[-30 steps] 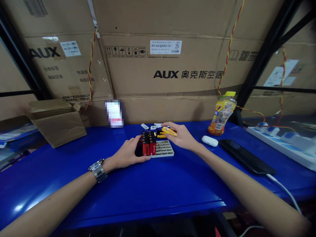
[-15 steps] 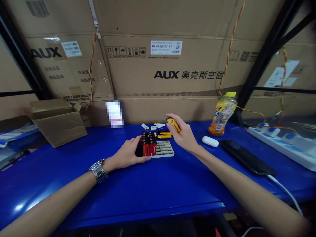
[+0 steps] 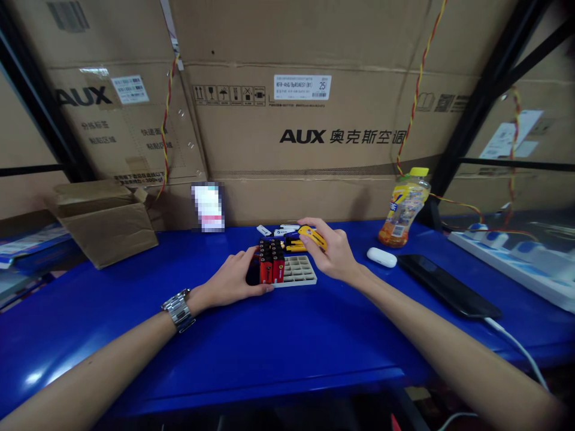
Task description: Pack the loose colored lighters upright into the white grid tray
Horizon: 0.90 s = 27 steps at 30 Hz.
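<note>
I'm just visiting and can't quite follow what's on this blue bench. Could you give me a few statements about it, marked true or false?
1. The right hand holds a yellow object. True.
2. The metal wristwatch is on the right wrist. False: it is on the left wrist.
3. The left hand rests against red-and-black items in a grey grid tray. True.
4. The bottle with the yellow cap lies on its side. False: it stands upright.
5. The white earbud case lies between the right hand and the black phone. True.
</note>
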### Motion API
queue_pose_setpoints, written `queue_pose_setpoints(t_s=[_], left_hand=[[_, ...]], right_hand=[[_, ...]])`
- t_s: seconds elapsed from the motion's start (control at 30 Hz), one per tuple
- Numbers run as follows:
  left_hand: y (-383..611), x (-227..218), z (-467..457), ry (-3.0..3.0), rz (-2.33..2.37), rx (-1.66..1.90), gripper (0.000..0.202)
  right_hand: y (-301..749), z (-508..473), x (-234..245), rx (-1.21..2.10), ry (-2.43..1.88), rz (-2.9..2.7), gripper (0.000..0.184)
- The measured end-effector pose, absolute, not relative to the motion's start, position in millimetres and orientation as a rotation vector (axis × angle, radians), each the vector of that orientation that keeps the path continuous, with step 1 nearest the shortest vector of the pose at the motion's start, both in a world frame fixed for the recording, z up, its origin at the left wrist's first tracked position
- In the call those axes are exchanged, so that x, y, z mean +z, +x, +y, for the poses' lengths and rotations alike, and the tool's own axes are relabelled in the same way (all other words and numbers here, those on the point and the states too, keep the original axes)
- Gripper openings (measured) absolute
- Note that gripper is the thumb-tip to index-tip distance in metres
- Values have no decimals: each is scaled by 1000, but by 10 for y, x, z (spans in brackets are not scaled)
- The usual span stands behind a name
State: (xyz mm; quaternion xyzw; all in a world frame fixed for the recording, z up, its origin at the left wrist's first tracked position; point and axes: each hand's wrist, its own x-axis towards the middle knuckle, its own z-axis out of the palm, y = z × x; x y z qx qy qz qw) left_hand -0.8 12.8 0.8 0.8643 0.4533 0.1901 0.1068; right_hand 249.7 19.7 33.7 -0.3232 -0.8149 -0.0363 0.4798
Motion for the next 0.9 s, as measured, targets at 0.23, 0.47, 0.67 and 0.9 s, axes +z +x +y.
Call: queue_pose_setpoints(t_s=[0.23, 0.47, 0.67, 0.9], left_hand=[[3, 23, 117, 2543, 1344, 540, 88], [8, 30, 117, 2542, 1341, 545, 87], [7, 29, 109, 2541, 1341, 550, 87], [-1, 15, 125, 2542, 1361, 542, 88]], right_hand=[[2493, 204, 329, -210, -883, -2043, 26], [2517, 234, 321, -273, -898, -2011, 22], [2528, 265, 301, -315, -917, -1941, 18], [2551, 302, 292, -191, -930, -1913, 22]])
